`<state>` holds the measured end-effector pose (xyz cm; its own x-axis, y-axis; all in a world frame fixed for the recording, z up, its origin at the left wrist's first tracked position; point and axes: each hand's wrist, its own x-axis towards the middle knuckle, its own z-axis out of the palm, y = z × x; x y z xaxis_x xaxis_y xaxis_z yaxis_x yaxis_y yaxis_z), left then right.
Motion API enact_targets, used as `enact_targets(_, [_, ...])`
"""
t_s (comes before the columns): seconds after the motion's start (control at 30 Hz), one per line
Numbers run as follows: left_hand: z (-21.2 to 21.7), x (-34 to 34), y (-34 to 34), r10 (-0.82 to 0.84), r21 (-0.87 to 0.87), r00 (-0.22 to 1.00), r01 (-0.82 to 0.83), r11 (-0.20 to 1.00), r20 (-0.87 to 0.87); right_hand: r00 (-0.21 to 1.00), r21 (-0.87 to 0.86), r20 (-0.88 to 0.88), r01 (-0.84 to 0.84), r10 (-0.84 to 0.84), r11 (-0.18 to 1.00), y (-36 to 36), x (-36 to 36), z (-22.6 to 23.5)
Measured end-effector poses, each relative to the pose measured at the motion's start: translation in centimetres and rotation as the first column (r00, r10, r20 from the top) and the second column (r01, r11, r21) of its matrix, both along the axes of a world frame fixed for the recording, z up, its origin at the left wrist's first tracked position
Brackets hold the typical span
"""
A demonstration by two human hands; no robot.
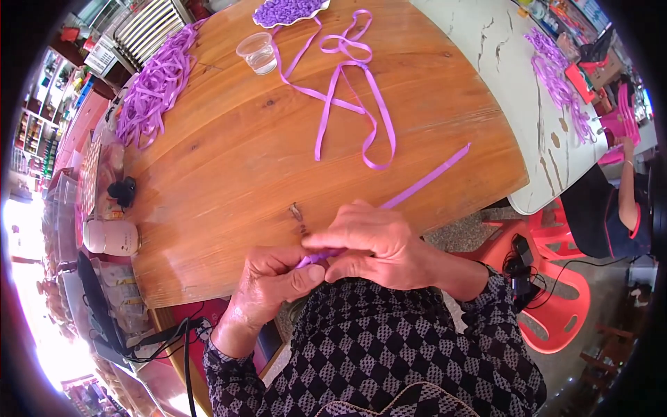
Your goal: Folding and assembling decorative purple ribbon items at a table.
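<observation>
A purple ribbon (427,179) lies across the wooden table and runs in under my right hand (379,240). Its other end, folded or twisted, shows between my fingers at the table's near edge. My left hand (272,279) pinches this bunched part between thumb and fingers. Close against it, my right hand has its index finger and thumb around the ribbon too; part of the fold is hidden behind the fingers. Farther off on the table lies a looped, loosely knotted purple ribbon (381,118), apart from both hands.
At the far side of the wooden table (229,187) stand a clear plastic cup (258,53) and a plate of small purple pieces (288,10). A ribbon heap (156,90) lies at left, above a pink container (111,237). Another person (611,208) is at right, by red stools (556,306).
</observation>
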<state>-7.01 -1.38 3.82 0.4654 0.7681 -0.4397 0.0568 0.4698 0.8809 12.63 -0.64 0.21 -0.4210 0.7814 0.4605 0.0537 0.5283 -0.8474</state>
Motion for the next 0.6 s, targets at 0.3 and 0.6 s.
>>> enact_targets(0.3, [-0.5, 1.4, -0.2, -0.01, 0.164, 0.994, 0.029, 0.986, -0.111, 0.97, 0.333, 0.09, 0.184, -0.226, 0.925, -0.5, 0.2, -0.7])
enact_targets(0.6, [-0.7, -3.2, 1.2, 0.22, 0.064, 0.975, -0.221, 0.973, 0.02, 0.951, -0.325, 0.005, 0.295, -0.31, 0.899, -0.7, 7.9, 1.1])
